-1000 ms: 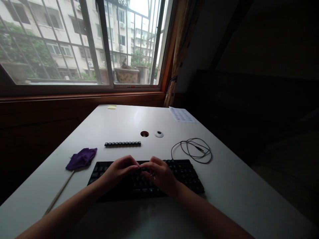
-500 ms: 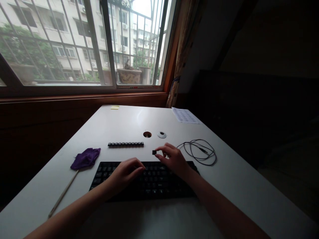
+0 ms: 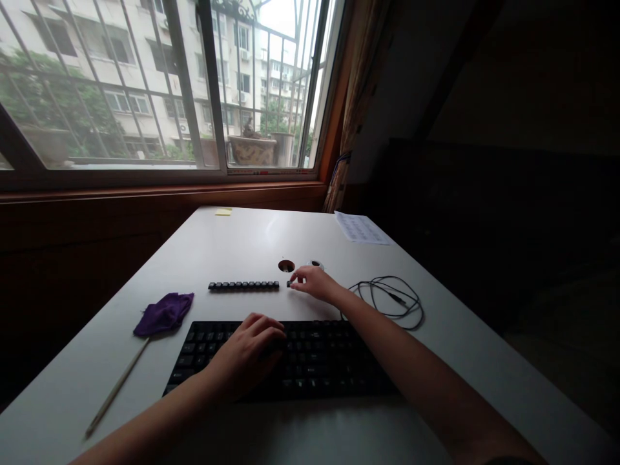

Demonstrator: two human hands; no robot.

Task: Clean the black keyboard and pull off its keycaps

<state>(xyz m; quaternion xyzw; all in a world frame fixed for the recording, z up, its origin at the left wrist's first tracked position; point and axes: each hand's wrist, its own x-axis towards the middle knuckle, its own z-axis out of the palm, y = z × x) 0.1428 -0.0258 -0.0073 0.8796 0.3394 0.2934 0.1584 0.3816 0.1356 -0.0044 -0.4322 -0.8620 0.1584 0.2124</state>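
A black keycap is pinched between the thumb and fingers of my right hand, just off the right end of a straight row of black keycaps on the desk. My left hand rests on the black keyboard, left of its middle. Its fingers are loosely bent over the keys and slightly apart, with their tips lost against the dark keys. My right forearm crosses above the keyboard's right part and hides some of it.
A purple cloth and a thin pale stick lie at the left. The black cable is coiled at the right. Behind the keycap row is a round desk hole. Paper and a yellow note lie farther back.
My right hand has carried the keycap left and away from me, from above the keyboard to the end of the row. My left hand has turned, its fingers now lower over the keys.
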